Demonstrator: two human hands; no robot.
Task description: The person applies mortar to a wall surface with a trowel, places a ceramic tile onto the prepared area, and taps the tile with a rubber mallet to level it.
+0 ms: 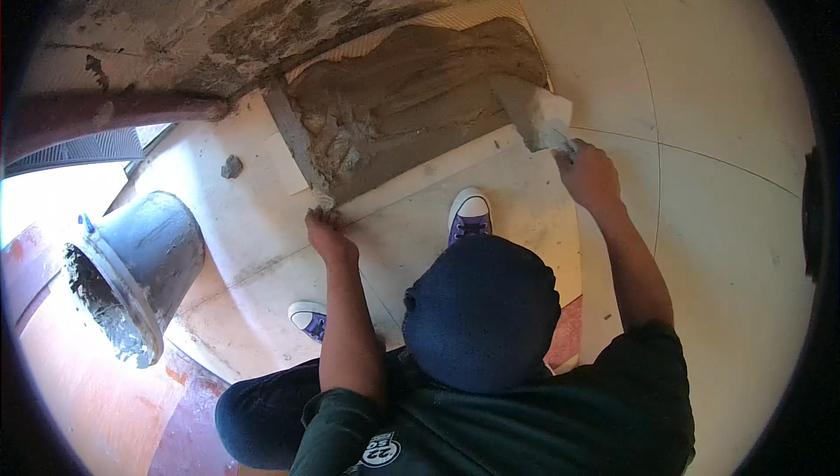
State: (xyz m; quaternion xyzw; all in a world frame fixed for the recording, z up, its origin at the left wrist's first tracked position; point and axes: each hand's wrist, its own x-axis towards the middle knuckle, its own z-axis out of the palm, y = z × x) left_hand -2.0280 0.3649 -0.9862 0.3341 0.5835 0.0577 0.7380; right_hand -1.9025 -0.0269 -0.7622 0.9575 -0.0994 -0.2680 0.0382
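Head cam's up high, looking down w/ a big round eye. The mortar (420,82) is up ahead, a bit far off. Person's shirt (542,423) is v. close, nearer than the mortar. Pale floor (726,240) right of the mortar looks bent nr the view's rim.

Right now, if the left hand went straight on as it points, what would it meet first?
Probably the near left corner of the mortar patch; the left hand is close beside it, though contact is unclear.

mortar (411,82): matt, rough | trowel (523,110): smooth mtl | bucket (162,240): plstc, crusted | cap (481,314): matt cloth
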